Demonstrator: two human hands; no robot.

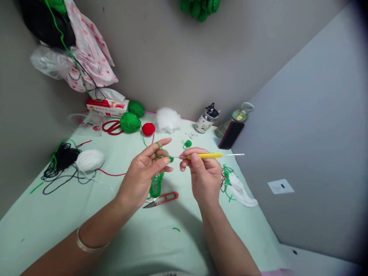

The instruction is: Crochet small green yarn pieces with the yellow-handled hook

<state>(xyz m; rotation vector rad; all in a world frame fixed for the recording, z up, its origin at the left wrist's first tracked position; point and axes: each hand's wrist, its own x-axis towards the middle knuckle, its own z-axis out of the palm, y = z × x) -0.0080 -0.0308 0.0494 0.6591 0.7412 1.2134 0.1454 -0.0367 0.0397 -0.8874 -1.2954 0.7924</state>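
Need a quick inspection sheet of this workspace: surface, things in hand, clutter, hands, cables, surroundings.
Surface: pale green tabletop, a green scrap near the front.
Things in hand: yellow-handled hook, small green piece, green strand.
Clutter: orange-red snips, black yarn tangle, white yarn ball, white stuffing.
Hands: left hand pinches the small green piece; right hand holds the yellow-handled hook, its shaft reaching that piece.
Cables: none certain; black strands by the spotted pink cloth could be yarn or cord.
Surroundings: grey walls, wall plate, phone by a bottle.
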